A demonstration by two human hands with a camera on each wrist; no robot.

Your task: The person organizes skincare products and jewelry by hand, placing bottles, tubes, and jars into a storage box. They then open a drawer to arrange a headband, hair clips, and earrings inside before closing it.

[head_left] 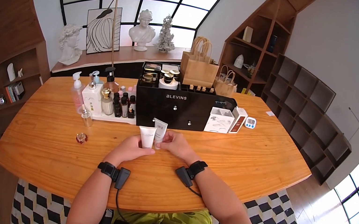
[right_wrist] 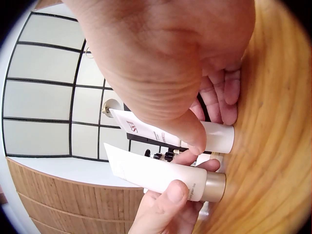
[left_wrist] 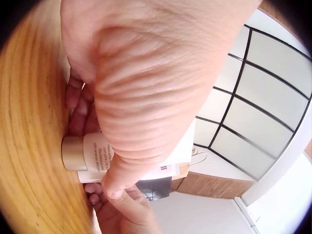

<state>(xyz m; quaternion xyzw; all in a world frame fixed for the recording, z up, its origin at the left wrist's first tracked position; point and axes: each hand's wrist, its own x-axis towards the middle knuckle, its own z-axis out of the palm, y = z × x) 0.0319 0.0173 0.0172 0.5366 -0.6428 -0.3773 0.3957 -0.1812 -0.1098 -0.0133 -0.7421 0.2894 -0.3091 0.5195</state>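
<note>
Two squeeze tubes stand cap down, side by side, near the middle of the wooden table. My left hand [head_left: 131,149] grips the white tube with the gold cap [head_left: 147,137], its thumb across the front in the right wrist view. My right hand [head_left: 179,145] pinches the SK-II tube [head_left: 159,131], which has a white cap [right_wrist: 219,137]. From the left wrist, the gold cap [left_wrist: 73,153] shows close to the tabletop, and my left hand [left_wrist: 141,83] hides much of both tubes.
Behind the tubes is a black BLEVINS organizer [head_left: 156,108]. Bottles [head_left: 108,102] fill a white tray [head_left: 116,119] to its left, with a small spray bottle [head_left: 86,118] and a red-and-gold ornament [head_left: 82,138] nearer. A white box [head_left: 219,121] and small timer [head_left: 250,122] stand right.
</note>
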